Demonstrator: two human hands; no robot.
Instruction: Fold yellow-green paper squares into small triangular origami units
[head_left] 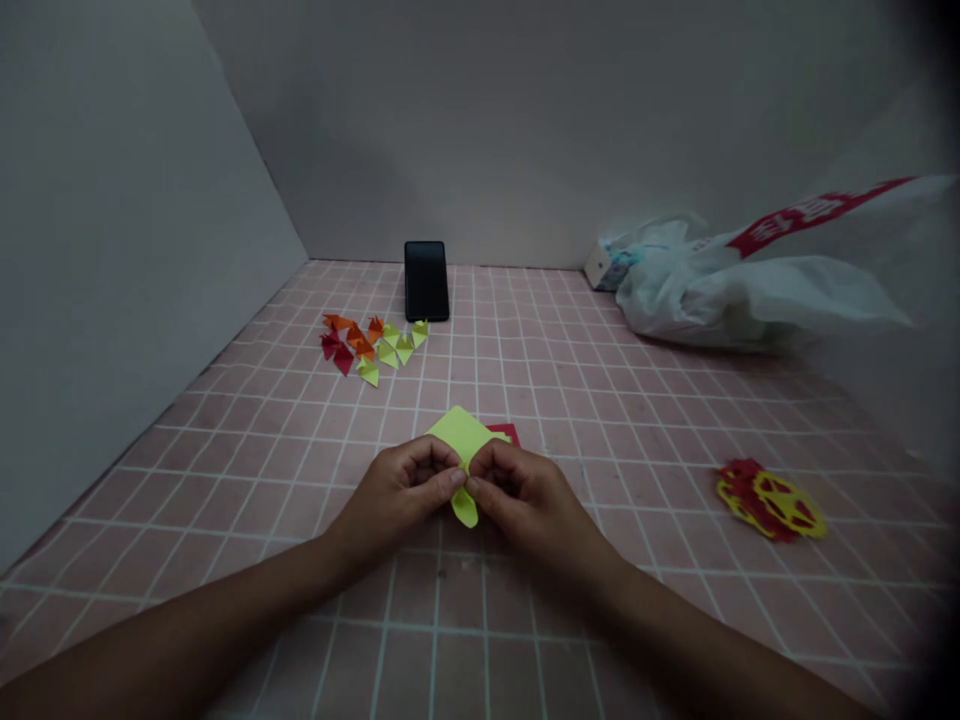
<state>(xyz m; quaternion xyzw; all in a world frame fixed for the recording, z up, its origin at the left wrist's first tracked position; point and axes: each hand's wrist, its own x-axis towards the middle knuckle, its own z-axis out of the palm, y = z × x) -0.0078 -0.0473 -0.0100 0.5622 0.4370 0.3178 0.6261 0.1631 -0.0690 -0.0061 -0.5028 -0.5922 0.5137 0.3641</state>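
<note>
My left hand [409, 485] and my right hand [521, 490] meet at the middle of the table, each with thumb and forefinger pinched on a small folded piece of yellow paper [466, 508]. Its lower end sticks out below the fingertips, while the rest of it is hidden by them. Just beyond the fingers lies a flat yellow paper sheet [459, 428], with one corner pointing away from me. Red paper [505, 431] peeks out beside it, partly behind my right hand.
Several small folded paper birds [365, 345] in red, orange and yellow lie at the far left. Behind them a black phone [426, 282] rests near the wall. A white plastic bag [697, 300] and a box [604, 265] occupy the back right. Red and yellow cut-out shapes [787, 505] lie at right.
</note>
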